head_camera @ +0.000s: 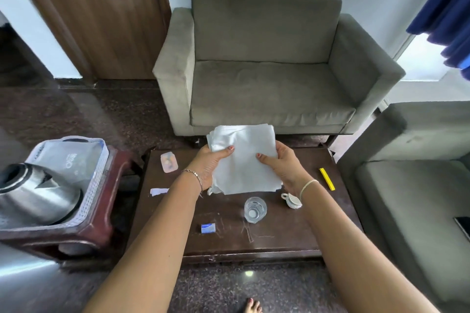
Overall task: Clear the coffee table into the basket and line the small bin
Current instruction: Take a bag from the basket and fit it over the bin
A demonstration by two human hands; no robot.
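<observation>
Grip matters here: the left hand [203,165] and right hand [284,165] each pinch a side of the loose stack of white paper napkins [244,157], thumbs on top and fingers beneath, holding it just above the far half of the dark brown wooden counter [279,236]. The sheets look uneven at the lower edge, so squaring them and keeping both thumbs pressed down should stop any from sliding out on the way across.

The white perforated plastic basket [94,185] sits to the left on a reddish-brown wooden stool [101,226], already crowded by a steel electric kettle [35,193] and a grey foil pouch [73,157]. The best spot is likely flat on the pouch or upright between the kettle and the wall.

Carrying the stack high would keep it clear of the clear drinking glass [255,209] and the small white ceramic creamer [292,200], which stand close under the wrists. A yellow flat stick [327,178], a blue-and-white matchbox-like box [208,228], a pale pink plastic case [169,162] and a white paper scrap [159,191] still lie on the counter. No small bin is in view.
</observation>
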